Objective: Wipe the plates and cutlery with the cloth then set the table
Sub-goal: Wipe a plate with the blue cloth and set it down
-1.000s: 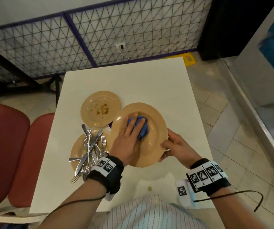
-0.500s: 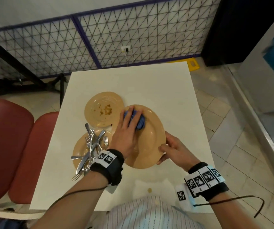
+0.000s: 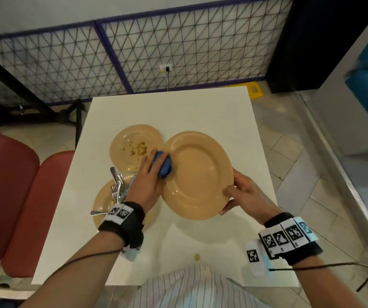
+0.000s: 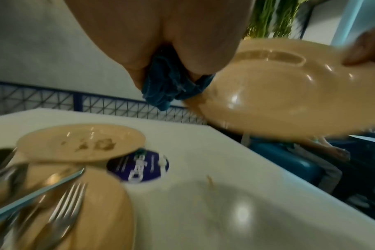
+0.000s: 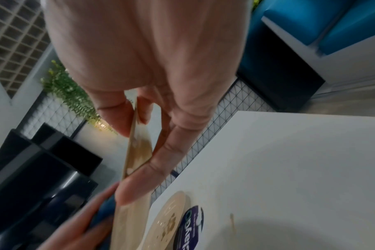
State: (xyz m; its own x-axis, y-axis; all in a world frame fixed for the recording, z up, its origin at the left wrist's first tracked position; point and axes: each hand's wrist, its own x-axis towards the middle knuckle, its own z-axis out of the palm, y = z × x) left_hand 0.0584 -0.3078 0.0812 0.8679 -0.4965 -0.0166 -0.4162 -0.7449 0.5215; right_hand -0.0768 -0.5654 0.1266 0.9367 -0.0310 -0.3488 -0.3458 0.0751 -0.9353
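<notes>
The right hand (image 3: 244, 194) pinches the near right rim of the large plate (image 3: 198, 174), holding it tilted and lifted above the middle of the surface (image 3: 178, 112). The left hand (image 3: 148, 178) clutches the bunched blue cloth (image 3: 165, 166), pressing it against that plate's left rim. A stained plate (image 3: 129, 147) lies beyond the left hand, and another plate (image 3: 103, 201) near the left edge carries the cutlery (image 3: 118, 190).

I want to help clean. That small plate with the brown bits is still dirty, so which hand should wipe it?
Probably the left hand. It already holds the blue cloth right beside the dirty plate, while the right hand grips the big plate.
</notes>
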